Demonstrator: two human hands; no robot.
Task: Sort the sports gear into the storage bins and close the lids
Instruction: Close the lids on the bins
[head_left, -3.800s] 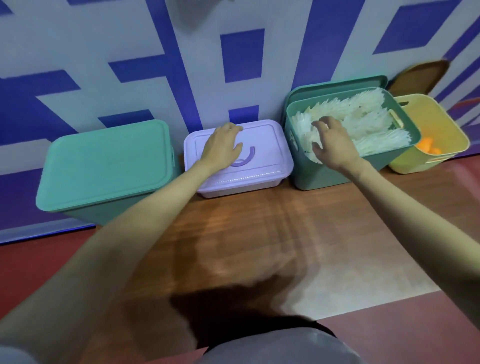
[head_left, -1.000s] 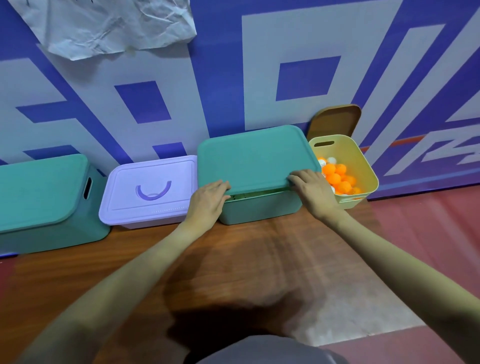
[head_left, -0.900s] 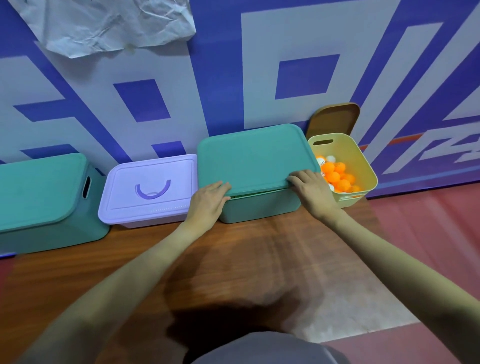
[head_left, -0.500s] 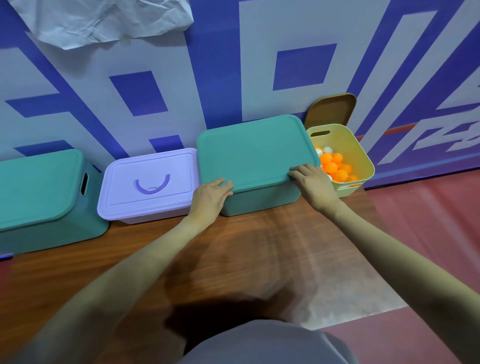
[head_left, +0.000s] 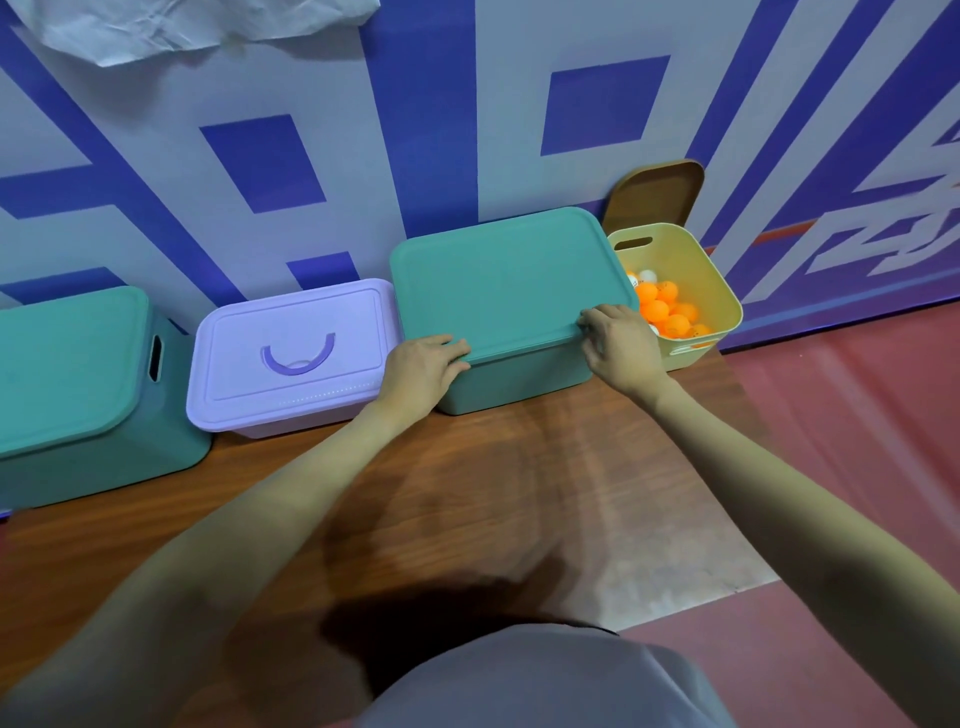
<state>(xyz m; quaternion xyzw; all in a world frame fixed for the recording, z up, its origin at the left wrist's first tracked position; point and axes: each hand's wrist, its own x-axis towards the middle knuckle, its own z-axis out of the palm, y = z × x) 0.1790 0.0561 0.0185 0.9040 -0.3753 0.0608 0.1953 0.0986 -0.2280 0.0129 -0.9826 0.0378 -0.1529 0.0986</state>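
Head view, looking down at a row of bins against a blue and grey patterned wall. Just right of centre sits a green bin (head_left: 514, 382) with its green lid (head_left: 506, 283) lying flat on top. The left hand (head_left: 423, 371) is at the lid's near left corner, fingers (head_left: 449, 345) laid over the edge, the grip curled round that corner. The right hand (head_left: 618, 343) is at the near right corner, fingertips (head_left: 589, 325) hooked on the lid's rim, clamped there too.

Touching the green bin on its left is a low lilac box (head_left: 291, 356), lid on, with a curved handle (head_left: 298, 356) in the middle. Further left, at the frame's edge, stands a second green bin (head_left: 78, 384), also lidded, with a slot handle in its side.

Right of the middle bin, just beside it, is an open yellow bin (head_left: 691, 275) holding orange balls (head_left: 662, 309) and a few white ones. A brown lid (head_left: 657, 192) leans upright against the wall behind it.

All the bins stand on a wood-grain floor panel (head_left: 519, 493); red floor (head_left: 857, 415) runs off to the right. A crumpled white sheet (head_left: 182, 21) hangs on the wall at upper left.
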